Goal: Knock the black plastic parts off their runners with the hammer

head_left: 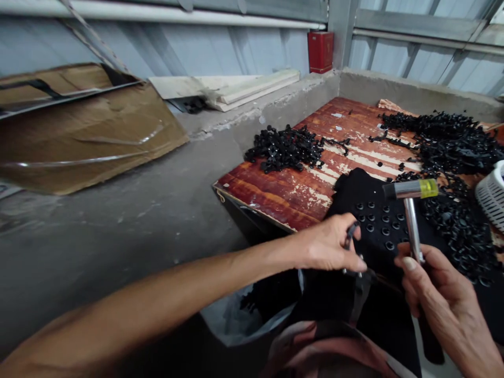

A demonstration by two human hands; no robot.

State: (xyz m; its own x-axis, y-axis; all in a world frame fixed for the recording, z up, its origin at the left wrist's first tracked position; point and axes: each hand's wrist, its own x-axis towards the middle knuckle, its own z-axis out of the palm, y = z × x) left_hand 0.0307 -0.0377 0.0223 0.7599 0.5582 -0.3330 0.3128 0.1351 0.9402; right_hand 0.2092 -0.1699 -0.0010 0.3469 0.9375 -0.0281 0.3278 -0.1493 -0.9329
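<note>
My right hand (437,289) is wrapped round the handle of a small hammer (412,223), held upright. The hammer's head has a clear yellow face on one end and a dark face on the other. My left hand (333,244) pinches a small black plastic piece (349,236) between thumb and fingers; its exact kind is unclear. Beneath and beyond both hands lies a black cloth (348,191), with several round black rings (386,231) set in rows on it. The hammer head is raised above this cloth, apart from the rings.
A worn red-brown board (271,197) bears a pile of black plastic parts (287,147) at left and a larger pile (457,139) at right. A white basket (490,197) stands at the right edge. Below hangs a plastic bag (228,328). Cardboard (90,139) lies left.
</note>
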